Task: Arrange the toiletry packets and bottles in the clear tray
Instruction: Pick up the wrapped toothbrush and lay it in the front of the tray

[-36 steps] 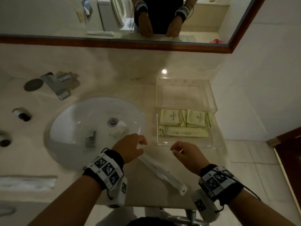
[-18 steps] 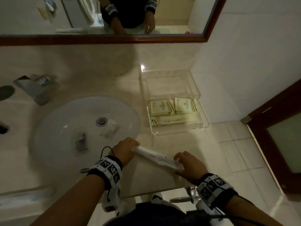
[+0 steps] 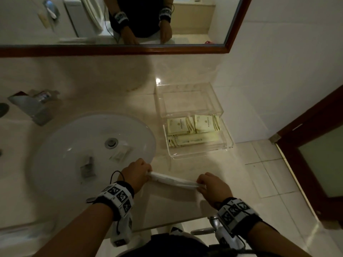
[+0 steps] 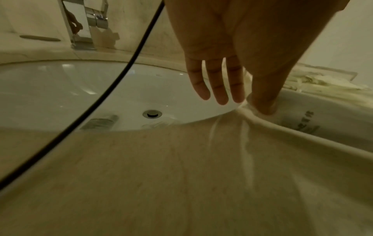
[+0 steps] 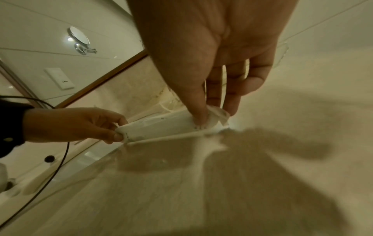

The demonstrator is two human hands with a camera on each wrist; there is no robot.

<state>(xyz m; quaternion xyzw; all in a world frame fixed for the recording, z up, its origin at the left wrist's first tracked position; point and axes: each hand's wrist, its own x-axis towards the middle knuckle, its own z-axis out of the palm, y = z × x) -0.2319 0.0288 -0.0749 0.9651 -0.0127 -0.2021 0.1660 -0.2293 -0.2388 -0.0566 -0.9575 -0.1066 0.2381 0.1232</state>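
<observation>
head view: long white packet [image 3: 173,180] pinched at each end, left hand [image 3: 136,174] and right hand [image 3: 213,188], held over counter [image 3: 167,210] near clear tray [image 3: 196,151] (green packets [image 3: 193,131] inside), beside sink [image 3: 74,145].

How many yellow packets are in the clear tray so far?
3 visible in the clear tray: two side by side at the back, one long packet in front. More may lie underneath.
</observation>
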